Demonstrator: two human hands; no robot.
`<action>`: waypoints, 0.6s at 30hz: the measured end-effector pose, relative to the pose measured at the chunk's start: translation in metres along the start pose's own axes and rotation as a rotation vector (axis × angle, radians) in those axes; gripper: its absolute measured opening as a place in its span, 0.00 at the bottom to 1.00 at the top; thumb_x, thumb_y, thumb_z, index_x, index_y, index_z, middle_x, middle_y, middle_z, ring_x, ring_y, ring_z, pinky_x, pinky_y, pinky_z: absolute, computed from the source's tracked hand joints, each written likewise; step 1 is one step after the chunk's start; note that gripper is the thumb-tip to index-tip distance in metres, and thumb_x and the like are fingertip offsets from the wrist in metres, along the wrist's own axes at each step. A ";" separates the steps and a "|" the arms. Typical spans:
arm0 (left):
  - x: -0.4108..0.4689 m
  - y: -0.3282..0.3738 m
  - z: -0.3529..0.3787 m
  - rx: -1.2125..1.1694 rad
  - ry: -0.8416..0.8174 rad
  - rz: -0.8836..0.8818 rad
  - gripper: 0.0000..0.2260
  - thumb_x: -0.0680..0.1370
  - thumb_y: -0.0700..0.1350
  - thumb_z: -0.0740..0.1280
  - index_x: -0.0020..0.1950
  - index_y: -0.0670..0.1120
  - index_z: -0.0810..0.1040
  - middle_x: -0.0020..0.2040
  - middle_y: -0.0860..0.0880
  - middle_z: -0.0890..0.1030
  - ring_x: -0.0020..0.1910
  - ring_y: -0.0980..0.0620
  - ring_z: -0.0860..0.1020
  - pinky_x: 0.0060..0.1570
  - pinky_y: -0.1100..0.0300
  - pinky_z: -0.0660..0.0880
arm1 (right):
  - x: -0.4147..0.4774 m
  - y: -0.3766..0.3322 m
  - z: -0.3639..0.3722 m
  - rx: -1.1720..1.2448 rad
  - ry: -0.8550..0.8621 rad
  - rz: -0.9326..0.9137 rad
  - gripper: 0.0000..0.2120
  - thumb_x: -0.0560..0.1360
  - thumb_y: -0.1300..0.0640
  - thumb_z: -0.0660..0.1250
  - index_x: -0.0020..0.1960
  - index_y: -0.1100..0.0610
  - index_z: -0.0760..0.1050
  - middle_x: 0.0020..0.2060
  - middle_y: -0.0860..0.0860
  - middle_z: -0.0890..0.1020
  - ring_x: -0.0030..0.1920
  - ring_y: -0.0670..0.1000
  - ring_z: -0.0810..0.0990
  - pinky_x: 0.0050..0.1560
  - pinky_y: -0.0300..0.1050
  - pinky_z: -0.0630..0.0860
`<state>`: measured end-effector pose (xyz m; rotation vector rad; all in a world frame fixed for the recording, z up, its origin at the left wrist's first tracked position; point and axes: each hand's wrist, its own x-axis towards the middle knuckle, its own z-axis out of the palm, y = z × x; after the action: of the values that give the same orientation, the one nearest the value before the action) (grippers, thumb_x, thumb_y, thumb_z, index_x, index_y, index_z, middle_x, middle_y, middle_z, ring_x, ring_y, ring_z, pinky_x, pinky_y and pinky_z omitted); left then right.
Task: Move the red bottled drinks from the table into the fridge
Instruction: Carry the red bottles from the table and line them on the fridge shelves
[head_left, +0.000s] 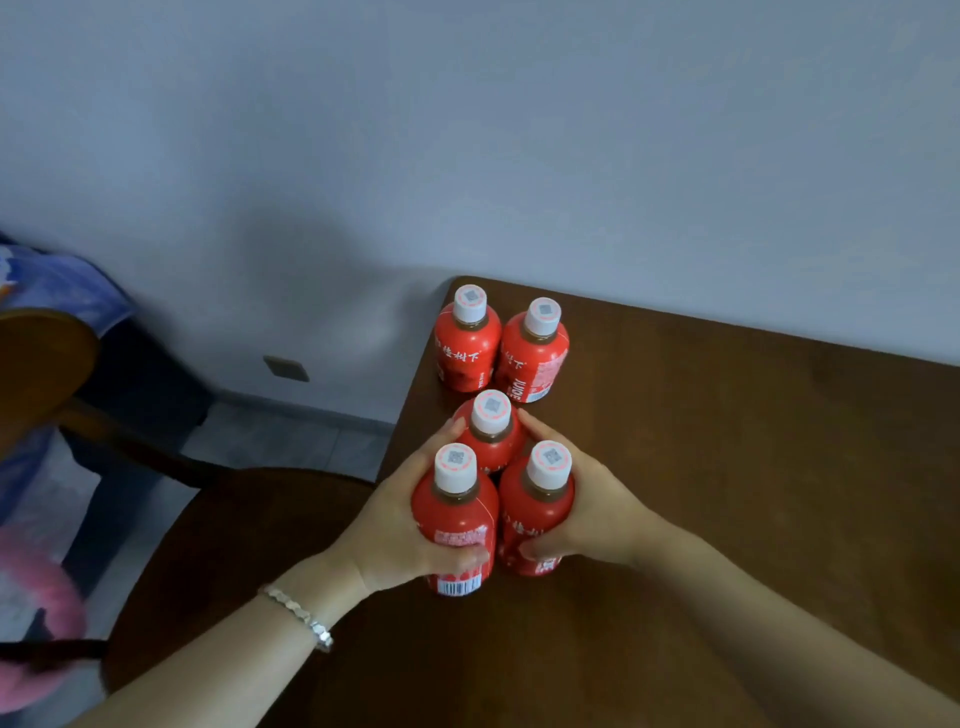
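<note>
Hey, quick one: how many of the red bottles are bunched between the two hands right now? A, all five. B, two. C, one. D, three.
D: the left hand grips the front-left bottle, the right hand grips the front-right bottle, and the middle bottle sits between their fingertips; the back-left bottle and back-right bottle stand apart near the table corner.

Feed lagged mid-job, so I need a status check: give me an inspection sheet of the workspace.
Surface: brown wooden table, against a grey wall.
Job's things: all red, upright; front-left bottle, front-right bottle and middle bottle clustered; rear-left bottle and rear-right bottle near the corner.
Clutter: nothing seen.
Grippers: left hand grips front-left bottle; right hand grips front-right bottle.
Cables: nothing seen.
Surroundings: chair, tiled floor, wall socket; no fridge in view.
</note>
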<state>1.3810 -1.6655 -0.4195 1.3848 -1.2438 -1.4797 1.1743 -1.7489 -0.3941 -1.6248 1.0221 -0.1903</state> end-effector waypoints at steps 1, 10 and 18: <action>-0.006 0.004 0.009 -0.013 -0.037 -0.014 0.48 0.60 0.44 0.80 0.74 0.57 0.58 0.67 0.51 0.72 0.66 0.49 0.73 0.61 0.45 0.73 | -0.015 0.001 0.000 0.013 0.019 0.026 0.56 0.55 0.65 0.79 0.69 0.31 0.54 0.61 0.36 0.74 0.60 0.39 0.75 0.60 0.42 0.75; -0.037 0.063 0.087 0.087 -0.199 -0.017 0.46 0.58 0.45 0.80 0.68 0.67 0.59 0.62 0.58 0.76 0.61 0.56 0.76 0.61 0.49 0.74 | -0.143 -0.004 -0.023 0.070 0.183 0.105 0.51 0.52 0.60 0.77 0.66 0.32 0.57 0.58 0.37 0.77 0.58 0.38 0.77 0.60 0.42 0.74; -0.072 0.166 0.208 0.242 -0.426 0.161 0.40 0.56 0.50 0.78 0.62 0.71 0.64 0.58 0.57 0.79 0.56 0.56 0.79 0.58 0.50 0.76 | -0.314 -0.016 -0.064 0.126 0.474 0.075 0.54 0.50 0.56 0.77 0.72 0.39 0.58 0.57 0.42 0.79 0.56 0.45 0.79 0.60 0.51 0.76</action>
<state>1.1703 -1.6054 -0.2520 1.1134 -1.8071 -1.5999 0.9524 -1.5771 -0.2379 -1.4542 1.3965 -0.5981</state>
